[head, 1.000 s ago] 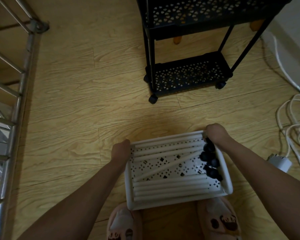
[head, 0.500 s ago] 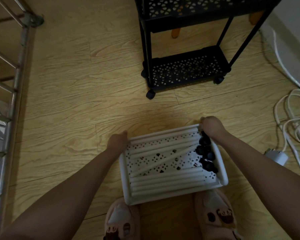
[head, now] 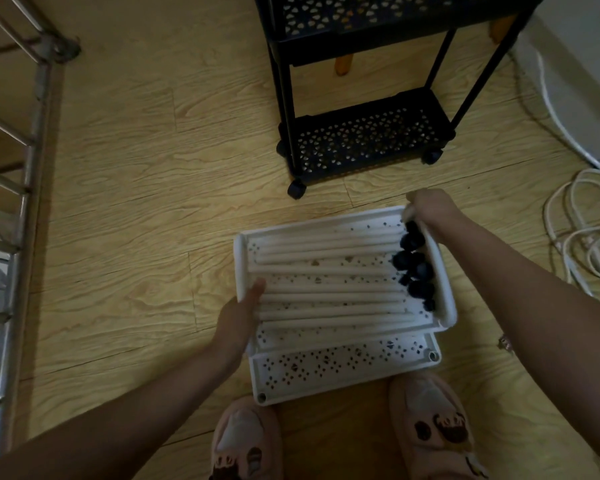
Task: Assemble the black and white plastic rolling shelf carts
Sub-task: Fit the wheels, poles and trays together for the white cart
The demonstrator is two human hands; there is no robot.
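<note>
Left hand (head: 238,317) and right hand (head: 430,207) are gripping the upper tray (head: 442,275) over the lower tray (head: 343,379); tilting is risking tubes (head: 326,296) and casters (head: 414,268) spilling.

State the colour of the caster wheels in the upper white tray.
Black; the caster wheels in the white tray show best in the head view.

On my feed the upper white tray (head: 442,278) covers most of the lower white tray (head: 343,370). The left hand (head: 238,323) shows only its thumb; its fingers are hidden under the rim. Beside the right hand (head: 430,209), the black casters (head: 414,268) clump together, perhaps five. Beyond it, the black cart (head: 361,140) is cut off at the top.
</note>
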